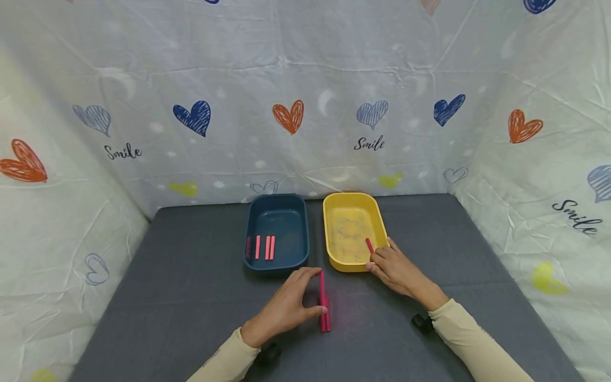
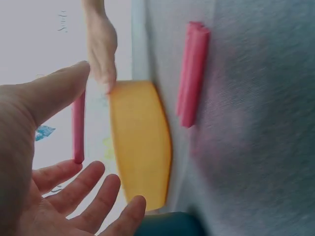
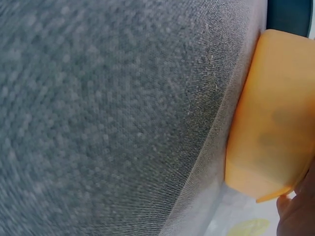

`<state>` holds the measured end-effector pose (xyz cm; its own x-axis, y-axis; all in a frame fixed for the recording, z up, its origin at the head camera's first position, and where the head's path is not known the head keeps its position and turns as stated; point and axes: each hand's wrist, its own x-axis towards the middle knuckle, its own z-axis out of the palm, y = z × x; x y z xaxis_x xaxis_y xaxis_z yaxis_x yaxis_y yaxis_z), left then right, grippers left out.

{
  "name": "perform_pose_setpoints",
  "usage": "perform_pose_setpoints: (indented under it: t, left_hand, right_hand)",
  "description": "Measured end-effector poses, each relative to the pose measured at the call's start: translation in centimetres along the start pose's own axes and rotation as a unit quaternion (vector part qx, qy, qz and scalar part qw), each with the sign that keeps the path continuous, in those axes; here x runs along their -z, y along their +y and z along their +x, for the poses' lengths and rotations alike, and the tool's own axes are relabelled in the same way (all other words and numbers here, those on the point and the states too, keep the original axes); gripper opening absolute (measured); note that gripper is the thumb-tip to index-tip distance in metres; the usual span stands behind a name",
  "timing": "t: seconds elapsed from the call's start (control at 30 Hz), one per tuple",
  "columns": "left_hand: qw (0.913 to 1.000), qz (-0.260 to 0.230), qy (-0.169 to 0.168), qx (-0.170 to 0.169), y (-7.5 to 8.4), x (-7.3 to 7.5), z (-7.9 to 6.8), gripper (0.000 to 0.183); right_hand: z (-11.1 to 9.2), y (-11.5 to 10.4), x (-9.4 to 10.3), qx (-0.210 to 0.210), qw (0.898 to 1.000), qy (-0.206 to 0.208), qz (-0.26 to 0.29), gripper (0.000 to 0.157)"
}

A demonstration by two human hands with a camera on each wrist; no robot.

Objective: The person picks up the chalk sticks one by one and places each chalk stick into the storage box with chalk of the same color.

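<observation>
My left hand [image 1: 288,302] pinches a slim pinkish-red stick [image 2: 78,128] end to end between thumb and index finger, above the table. Below it two more red sticks [image 2: 193,73] lie side by side on the cloth. My right hand [image 1: 396,269] is at the front right corner of the yellow tray [image 1: 355,267], its fingers over the rim. A red stick [image 1: 369,245] juts from those fingers into the tray; its lower end is hidden. In the right wrist view only a bit of the hand [image 3: 300,211] shows, beside the tray's rim.
Left of the yellow tray stands a dark blue tray [image 1: 277,266] with several pink sticks [image 1: 268,248] lying inside. Grey cloth [image 1: 191,297] covers the table. A white curtain [image 1: 305,69] printed with hearts rises at the back and both sides.
</observation>
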<state>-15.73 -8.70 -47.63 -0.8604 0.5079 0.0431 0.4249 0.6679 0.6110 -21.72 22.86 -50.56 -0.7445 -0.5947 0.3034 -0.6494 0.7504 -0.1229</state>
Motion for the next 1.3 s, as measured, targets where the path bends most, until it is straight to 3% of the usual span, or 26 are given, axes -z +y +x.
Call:
perform_pose_setpoints:
  t: [0.53, 0.97, 1.3]
  left_hand:
    - [0.9985, -0.028, 0.047, 0.010, 3.3, 3.3, 3.2, 0.085]
    - [0.9950, -0.046, 0.087, -0.015, 2.9, 4.1, 7.2, 0.079]
    - [0.9972, -0.035, 0.066, -0.007, 2.8, 3.7, 10.1, 0.081]
  right_hand:
    - [0.1, -0.1, -0.2, -0.003, 1.000, -0.003, -0.008, 0.019]
    - [0.3, 0.1, -0.1, -0.003, 1.000, 0.001, 0.002, 0.018]
    - [0.2, 0.1, -0.3, 0.001, 1.000, 0.003, -0.006, 0.019]
